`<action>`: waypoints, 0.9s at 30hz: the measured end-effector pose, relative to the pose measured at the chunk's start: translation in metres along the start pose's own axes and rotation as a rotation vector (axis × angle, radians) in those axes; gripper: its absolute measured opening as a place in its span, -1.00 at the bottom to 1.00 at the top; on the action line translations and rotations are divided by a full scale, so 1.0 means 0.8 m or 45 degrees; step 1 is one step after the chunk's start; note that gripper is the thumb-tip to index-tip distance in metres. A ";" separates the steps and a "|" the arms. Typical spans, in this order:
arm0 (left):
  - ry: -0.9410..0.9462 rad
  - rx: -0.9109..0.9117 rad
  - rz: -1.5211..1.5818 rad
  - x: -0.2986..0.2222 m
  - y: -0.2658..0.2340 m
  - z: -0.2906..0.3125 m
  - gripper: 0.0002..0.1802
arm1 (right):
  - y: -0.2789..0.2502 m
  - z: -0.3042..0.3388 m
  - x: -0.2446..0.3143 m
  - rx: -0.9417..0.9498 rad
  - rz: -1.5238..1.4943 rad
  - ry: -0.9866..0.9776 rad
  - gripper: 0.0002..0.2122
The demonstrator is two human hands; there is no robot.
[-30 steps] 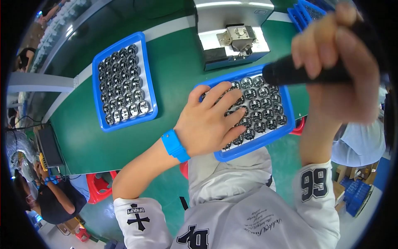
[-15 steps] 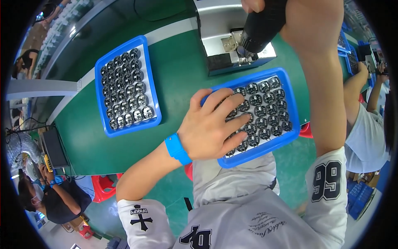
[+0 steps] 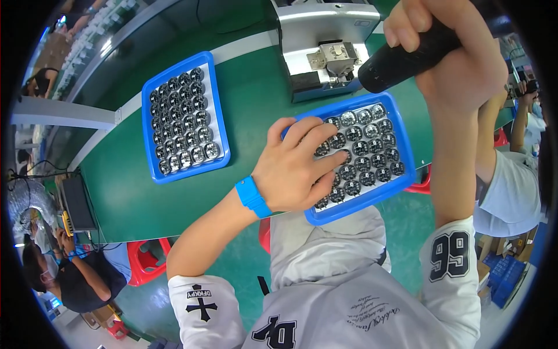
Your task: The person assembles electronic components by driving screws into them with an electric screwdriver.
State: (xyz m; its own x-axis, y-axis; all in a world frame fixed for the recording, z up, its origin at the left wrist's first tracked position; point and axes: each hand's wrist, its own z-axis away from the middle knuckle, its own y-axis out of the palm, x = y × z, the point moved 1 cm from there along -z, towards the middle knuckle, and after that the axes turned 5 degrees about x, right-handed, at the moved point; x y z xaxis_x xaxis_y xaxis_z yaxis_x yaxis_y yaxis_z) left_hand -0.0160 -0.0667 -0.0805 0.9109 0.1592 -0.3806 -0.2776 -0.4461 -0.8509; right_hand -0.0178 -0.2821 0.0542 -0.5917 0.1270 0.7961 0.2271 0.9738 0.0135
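My left hand (image 3: 294, 167), with a blue wristband (image 3: 252, 196), lies over the left side of a blue tray (image 3: 408, 148) at the table's front edge. Its fingers are spread, and the fingertips rest among rows of round, shiny black parts (image 3: 361, 148) on a white sheet. What lies under the palm is hidden. High on the right, my right hand (image 3: 459, 64) is wrapped round a black electric screwdriver (image 3: 401, 61). The screwdriver slants down-left, its nose just right of a silver box-shaped screw feeder (image 3: 308, 29) with a small metal block (image 3: 338, 58) at its front.
Another blue tray (image 3: 225, 157) of similar round parts lies on the green table (image 3: 122, 203) to the left. A white metal post (image 3: 64, 112) stands at the far left. Red stools (image 3: 144, 264) and other people (image 3: 87, 273) are on both sides.
My right hand has carried the screwdriver right and away from the feeder's metal block, now uncovered. My left hand stays on the tray, its fingers slightly shifted.
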 end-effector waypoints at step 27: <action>-0.254 -0.506 0.441 -0.022 -0.021 -0.025 -0.79 | -0.006 0.061 0.042 0.069 -0.607 0.009 -0.71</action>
State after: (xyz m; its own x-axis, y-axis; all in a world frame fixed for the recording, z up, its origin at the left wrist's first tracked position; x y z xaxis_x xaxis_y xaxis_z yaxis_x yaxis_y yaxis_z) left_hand -0.0214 -0.0799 -0.0517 0.7012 0.0907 -0.7072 -0.3785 -0.7931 -0.4771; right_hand -0.0765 -0.2735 0.0518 -0.6151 -0.3374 0.7126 -0.1092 0.9316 0.3468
